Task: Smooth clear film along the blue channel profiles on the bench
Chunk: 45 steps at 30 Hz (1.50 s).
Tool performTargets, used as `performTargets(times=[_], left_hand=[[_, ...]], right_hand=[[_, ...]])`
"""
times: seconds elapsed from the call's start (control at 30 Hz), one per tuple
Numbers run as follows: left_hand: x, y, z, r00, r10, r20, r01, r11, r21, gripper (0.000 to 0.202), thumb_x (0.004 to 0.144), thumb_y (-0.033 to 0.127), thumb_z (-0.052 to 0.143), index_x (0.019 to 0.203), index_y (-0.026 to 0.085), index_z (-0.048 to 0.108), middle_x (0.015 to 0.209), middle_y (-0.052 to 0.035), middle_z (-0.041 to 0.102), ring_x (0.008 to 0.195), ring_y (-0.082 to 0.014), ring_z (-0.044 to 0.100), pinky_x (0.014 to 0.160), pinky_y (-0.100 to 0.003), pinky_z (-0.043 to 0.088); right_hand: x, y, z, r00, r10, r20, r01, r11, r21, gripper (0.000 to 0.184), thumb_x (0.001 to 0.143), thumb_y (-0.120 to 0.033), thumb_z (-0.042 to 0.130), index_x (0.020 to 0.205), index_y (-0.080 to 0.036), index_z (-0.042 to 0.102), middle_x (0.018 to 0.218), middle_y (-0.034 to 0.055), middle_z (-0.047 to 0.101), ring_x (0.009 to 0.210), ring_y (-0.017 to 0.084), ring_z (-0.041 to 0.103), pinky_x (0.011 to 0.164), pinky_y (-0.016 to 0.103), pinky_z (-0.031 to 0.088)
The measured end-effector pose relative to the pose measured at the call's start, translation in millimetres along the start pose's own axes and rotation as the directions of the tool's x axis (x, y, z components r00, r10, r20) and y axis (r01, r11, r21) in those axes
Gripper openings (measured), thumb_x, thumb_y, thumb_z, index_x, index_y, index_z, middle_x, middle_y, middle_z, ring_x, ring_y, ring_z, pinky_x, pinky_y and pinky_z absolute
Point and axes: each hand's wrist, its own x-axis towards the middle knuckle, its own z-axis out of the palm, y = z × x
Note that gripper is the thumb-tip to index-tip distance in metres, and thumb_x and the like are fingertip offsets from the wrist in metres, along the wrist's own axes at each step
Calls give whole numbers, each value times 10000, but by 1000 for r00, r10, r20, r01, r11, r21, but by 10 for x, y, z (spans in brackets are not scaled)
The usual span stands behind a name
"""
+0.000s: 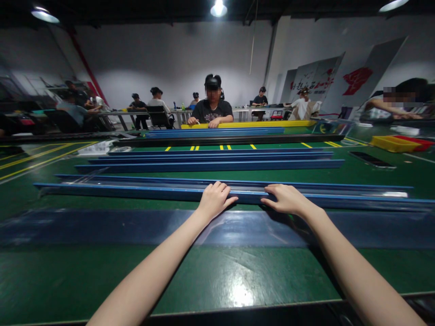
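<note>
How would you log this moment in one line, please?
left hand: on nearest blue rail | right hand: on same rail | strip: flat on table

From where I stand I count two working hands, one left hand (215, 198) and one right hand (286, 198). On the table (190, 280) are one phone (372, 160), one yellow tray (394, 144), one red tray (422, 144) and one wide plastic strip (102, 226). Overhead shine three lamps (218, 9). The blue rails (136, 191) number several, too overlapped for me to count exactly.
</note>
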Motion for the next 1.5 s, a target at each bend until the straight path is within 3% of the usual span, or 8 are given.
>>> performTargets(times=[0.43, 0.8, 1.13, 1.5], left_hand=[[7, 6, -12, 1000, -20, 4, 20, 999, -40, 319, 825, 474, 449, 795, 170, 542, 838, -57, 588, 842, -194, 511, 660, -291, 353], [8, 12, -53, 999, -47, -26, 47, 999, 4, 352, 807, 512, 439, 778, 169, 510, 784, -58, 549, 778, -195, 490, 646, -295, 335], [6, 4, -20, 998, -59, -38, 60, 998, 7, 381, 794, 531, 443, 736, 163, 518, 744, -50, 560, 748, -187, 494, 640, -294, 331], [0, 1, -16, 998, -33, -45, 35, 999, 29, 382, 811, 526, 418, 739, 166, 527, 753, -46, 571, 748, -185, 503, 637, -291, 320]], right_hand=[[0, -17, -9, 1000, 8, -28, -8, 1000, 22, 391, 815, -505, 373, 827, -171, 577, 867, 103, 639, 763, 211, 581, 625, 267, 353], [14, 18, -20, 990, -35, -138, 61, 980, 188, 227, 792, -411, 458, 743, -197, 517, 755, 35, 580, 658, 147, 505, 576, 232, 323], [10, 5, -20, 991, -25, -129, 45, 986, 159, 210, 789, -392, 467, 705, -201, 497, 734, 30, 578, 651, 146, 505, 566, 231, 315], [36, -153, 40, 984, -62, -165, 67, 997, 26, 329, 840, -471, 361, 836, -180, 515, 867, 75, 593, 786, 189, 543, 639, 259, 345]])
